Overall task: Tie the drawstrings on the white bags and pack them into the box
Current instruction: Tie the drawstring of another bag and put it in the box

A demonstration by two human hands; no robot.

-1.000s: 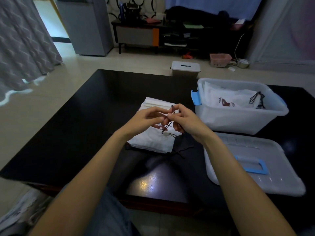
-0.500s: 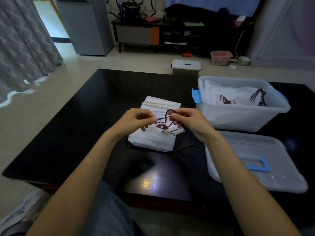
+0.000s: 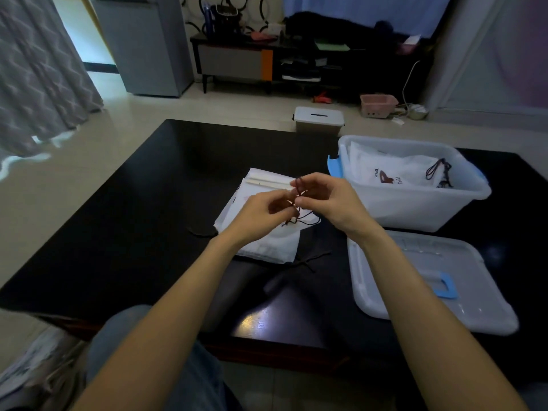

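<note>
A small stack of white bags point(image 3: 268, 246) lies flat on the black table point(image 3: 133, 221). Just above the stack, my left hand point(image 3: 261, 213) and my right hand point(image 3: 329, 200) pinch the top bag's dark drawstring point(image 3: 299, 200), which forms a small loop between my fingertips. Loose cord ends trail over the bag and onto the table. To the right stands the clear plastic box point(image 3: 415, 206) with blue latches. A white bag point(image 3: 394, 173) with a tied black cord lies inside it.
The box's clear lid point(image 3: 427, 280) with a blue handle lies on the table at the front right. A smaller lidded box point(image 3: 318, 120) sits on the floor beyond the table. My knees are under the near table edge.
My hands drew apart, then came back together a little higher over the stack. The drawstring loop now stands up between my fingertips.
</note>
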